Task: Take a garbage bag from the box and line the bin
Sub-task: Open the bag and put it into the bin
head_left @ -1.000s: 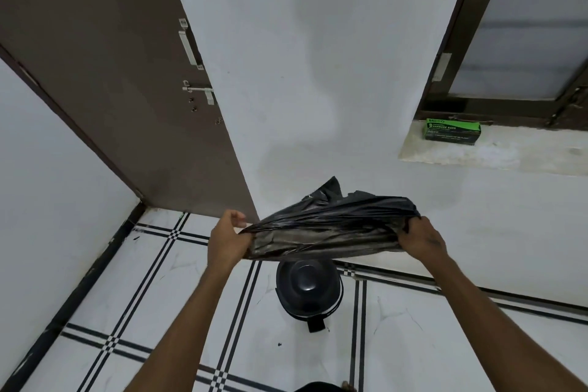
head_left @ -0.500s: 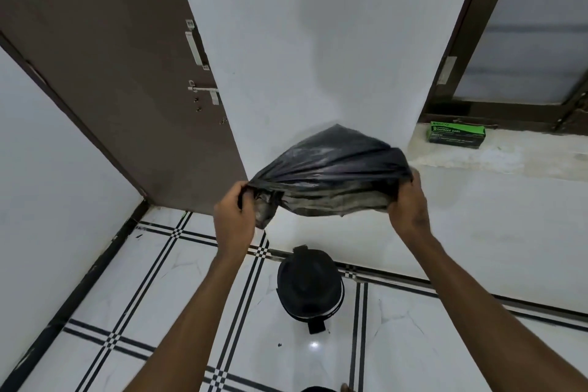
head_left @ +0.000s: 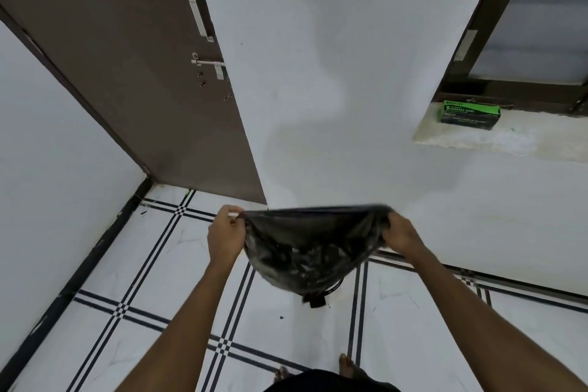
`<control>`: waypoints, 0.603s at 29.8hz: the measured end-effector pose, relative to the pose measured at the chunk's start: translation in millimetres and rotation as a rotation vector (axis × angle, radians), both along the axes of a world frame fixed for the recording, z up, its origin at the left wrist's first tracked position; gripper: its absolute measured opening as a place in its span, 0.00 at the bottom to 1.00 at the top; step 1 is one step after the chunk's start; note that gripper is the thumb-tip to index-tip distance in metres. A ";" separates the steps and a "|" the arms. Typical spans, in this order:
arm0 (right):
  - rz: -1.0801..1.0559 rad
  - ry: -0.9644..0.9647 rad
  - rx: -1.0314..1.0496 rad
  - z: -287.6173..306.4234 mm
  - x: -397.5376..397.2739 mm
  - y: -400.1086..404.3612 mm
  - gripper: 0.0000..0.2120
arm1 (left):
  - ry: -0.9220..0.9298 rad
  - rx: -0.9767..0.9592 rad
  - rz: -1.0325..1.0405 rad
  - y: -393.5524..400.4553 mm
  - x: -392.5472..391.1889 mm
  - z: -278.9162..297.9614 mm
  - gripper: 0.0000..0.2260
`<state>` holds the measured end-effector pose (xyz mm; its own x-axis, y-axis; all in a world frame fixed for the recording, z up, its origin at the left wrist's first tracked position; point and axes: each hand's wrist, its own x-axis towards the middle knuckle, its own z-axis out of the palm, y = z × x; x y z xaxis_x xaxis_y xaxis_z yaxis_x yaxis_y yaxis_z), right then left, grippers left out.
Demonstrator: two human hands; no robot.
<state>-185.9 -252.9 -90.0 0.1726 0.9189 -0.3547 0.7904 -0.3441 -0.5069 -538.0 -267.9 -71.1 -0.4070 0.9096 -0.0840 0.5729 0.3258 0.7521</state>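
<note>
A black garbage bag [head_left: 305,248] hangs stretched between my hands, its mouth pulled wide and its body sagging down. My left hand [head_left: 225,237] grips the bag's left rim and my right hand [head_left: 400,235] grips the right rim. The bag covers almost all of the black pedal bin on the floor; only the bin's foot pedal [head_left: 316,301] shows below the bag. The green garbage bag box [head_left: 470,114] lies on the window ledge at the upper right.
A brown door [head_left: 133,73] stands at the left, meeting the white wall [head_left: 334,73]. The floor is white tile with black line patterns [head_left: 152,264]. My bare feet [head_left: 345,364] show at the bottom edge. A dark-framed window [head_left: 525,25] is above the ledge.
My hands have dropped from chest height down toward the floor, and the bag has flipped from billowing up to hanging down over the bin, hiding it.
</note>
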 end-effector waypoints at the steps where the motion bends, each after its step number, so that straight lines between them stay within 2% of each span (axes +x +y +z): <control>1: -0.071 0.010 0.165 10.5 -7.5 6.8 0.15 | -0.065 0.118 0.051 4.3 3.9 14.5 0.06; 2: -0.145 0.042 0.301 20.9 -13.1 12.9 0.15 | -0.102 0.227 0.074 7.5 7.6 29.1 0.05; 4: -0.245 0.119 0.435 34.8 -27.0 20.3 0.20 | -0.096 0.354 0.043 8.6 5.4 45.7 0.05; 6: -0.306 0.304 0.469 35.5 -36.2 18.6 0.18 | -0.006 0.322 -0.027 3.9 -4.5 43.6 0.05; 7: -0.293 0.316 0.420 27.8 -38.0 10.9 0.15 | 0.053 0.251 -0.054 -1.4 -12.1 34.7 0.05; 9: -0.149 0.140 0.239 10.0 -36.0 -5.7 0.12 | 0.138 0.089 -0.081 -19.3 -34.7 9.8 0.07; 11: 0.086 -0.112 -0.136 -14.1 -29.6 -22.2 0.17 | 0.150 -0.032 -0.093 -40.4 -54.7 -13.7 0.09; 12: 0.202 -0.145 -0.295 -25.9 -29.6 -32.9 0.20 | 0.140 -0.082 -0.095 -49.6 -63.6 -21.8 0.10; 13: 0.265 -0.090 -0.436 -34.2 -33.0 -43.9 0.22 | 0.135 -0.125 -0.102 -56.8 -72.1 -27.8 0.11; 15: 0.252 0.028 -0.603 -40.0 -44.9 -61.0 0.22 | 0.137 -0.185 -0.111 -64.6 -85.3 -34.6 0.11; 18: 0.282 0.052 -0.615 -44.4 -61.5 -72.8 0.21 | 0.147 -0.239 -0.151 -67.8 -104.1 -37.7 0.09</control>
